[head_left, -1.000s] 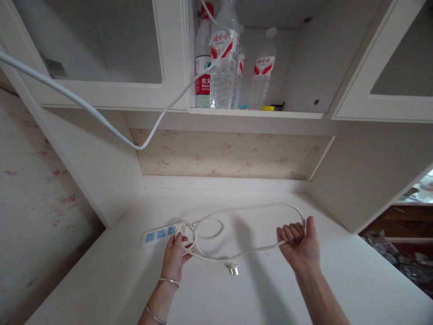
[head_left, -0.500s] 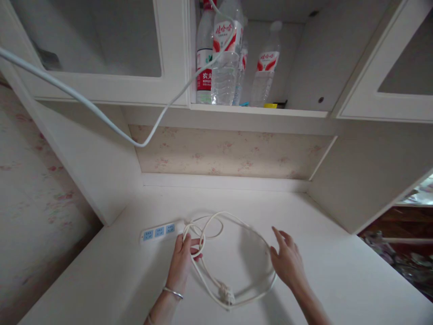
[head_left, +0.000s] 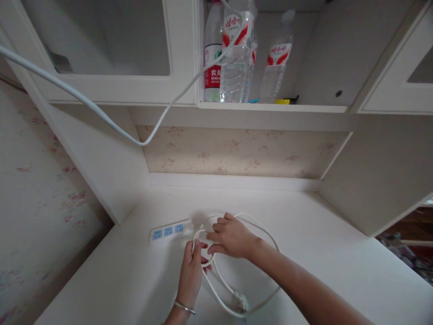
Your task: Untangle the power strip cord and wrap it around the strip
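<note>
A white power strip [head_left: 171, 231] with blue sockets lies on the white desktop, left of my hands. Its cream power cord [head_left: 216, 298] runs in loose loops across the desk. My left hand [head_left: 192, 273], with a silver bangle at the wrist, is closed around a small bundle of the loops. Right beside it, the curled fingers of my right hand [head_left: 233, 237] are on the cord at the top of the bundle; the hand hides part of it. The plug [head_left: 241, 301] rests on the desk inside the large loop, near the bottom of the view.
Overhead, a white cabinet shelf [head_left: 274, 107] holds several plastic bottles [head_left: 233, 74]. A thick white cable [head_left: 101, 115] hangs across the upper left, in front of the cabinet. White side panels [head_left: 368, 176] and floral wallpaper [head_left: 233, 151] enclose the desk.
My right hand has moved left from the far side of the large loop to the bundle at my left hand, its fingers now curled. The view has shifted slightly.
</note>
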`<state>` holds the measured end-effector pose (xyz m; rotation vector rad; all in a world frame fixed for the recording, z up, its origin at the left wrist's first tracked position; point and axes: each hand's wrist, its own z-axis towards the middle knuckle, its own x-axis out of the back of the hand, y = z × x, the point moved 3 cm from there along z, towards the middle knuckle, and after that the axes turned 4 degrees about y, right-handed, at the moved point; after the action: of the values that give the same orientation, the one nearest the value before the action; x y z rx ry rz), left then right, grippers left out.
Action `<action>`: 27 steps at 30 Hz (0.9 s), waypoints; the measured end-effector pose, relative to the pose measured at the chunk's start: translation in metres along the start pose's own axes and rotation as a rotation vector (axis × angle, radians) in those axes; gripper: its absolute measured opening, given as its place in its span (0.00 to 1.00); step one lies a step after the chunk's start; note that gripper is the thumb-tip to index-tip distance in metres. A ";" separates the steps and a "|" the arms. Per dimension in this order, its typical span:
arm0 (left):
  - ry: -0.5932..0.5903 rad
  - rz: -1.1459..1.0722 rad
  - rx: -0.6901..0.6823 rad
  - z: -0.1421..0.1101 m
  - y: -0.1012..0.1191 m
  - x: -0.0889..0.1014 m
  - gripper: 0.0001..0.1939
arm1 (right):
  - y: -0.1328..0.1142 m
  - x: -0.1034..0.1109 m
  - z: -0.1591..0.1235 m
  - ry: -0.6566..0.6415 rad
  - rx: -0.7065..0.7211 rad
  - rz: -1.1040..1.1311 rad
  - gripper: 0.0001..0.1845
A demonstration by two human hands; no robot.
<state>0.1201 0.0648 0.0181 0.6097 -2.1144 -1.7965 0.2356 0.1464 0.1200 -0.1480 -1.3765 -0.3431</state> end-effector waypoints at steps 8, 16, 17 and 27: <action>0.092 -0.071 0.084 0.012 -0.010 0.000 0.18 | 0.031 0.039 -0.027 0.487 -0.291 0.107 0.19; 0.086 -0.103 0.268 0.020 -0.023 0.014 0.23 | 0.090 0.049 -0.090 1.081 -1.044 0.481 0.22; 0.064 -0.150 0.268 0.019 -0.022 0.014 0.23 | 0.097 0.046 -0.097 1.147 -1.113 0.523 0.23; -0.066 -0.682 0.205 0.003 0.006 0.010 0.20 | 0.131 0.002 -0.160 1.244 -1.223 0.825 0.28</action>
<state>0.1087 0.0631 0.0226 1.4900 -2.3266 -1.9282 0.4273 0.2208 0.1038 -1.2317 0.3170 -0.4073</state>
